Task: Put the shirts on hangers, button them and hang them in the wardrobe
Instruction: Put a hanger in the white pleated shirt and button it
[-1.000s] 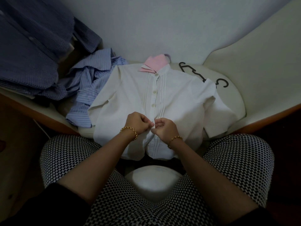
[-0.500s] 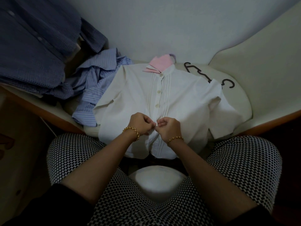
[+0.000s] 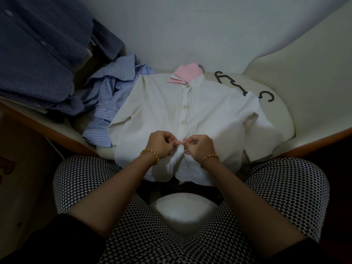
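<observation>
A white shirt [image 3: 152, 115] lies flat, front up, on a pale padded seat [image 3: 282, 115], with its collar away from me. Three buttons show fastened down the placket above my hands. My left hand [image 3: 162, 142] pinches the left edge of the placket low on the shirt. Facing it, my right hand [image 3: 198, 147] pinches the right edge, fingertips almost touching. A pink shirt [image 3: 187, 74] pokes out beyond the white collar. Black hanger hooks [image 3: 224, 79] stick out by the right shoulder.
A crumpled blue striped shirt [image 3: 112, 96] lies left of the white one. Dark blue checked shirts [image 3: 38, 60] hang or are piled at upper left. A white wall stands behind. My knees in checked trousers [image 3: 95, 180] flank a white round stool top [image 3: 182, 212].
Both hands stay at the same spot on the placket, fingertips working closer together. The view has shifted slightly, so everything sits a little further right.
</observation>
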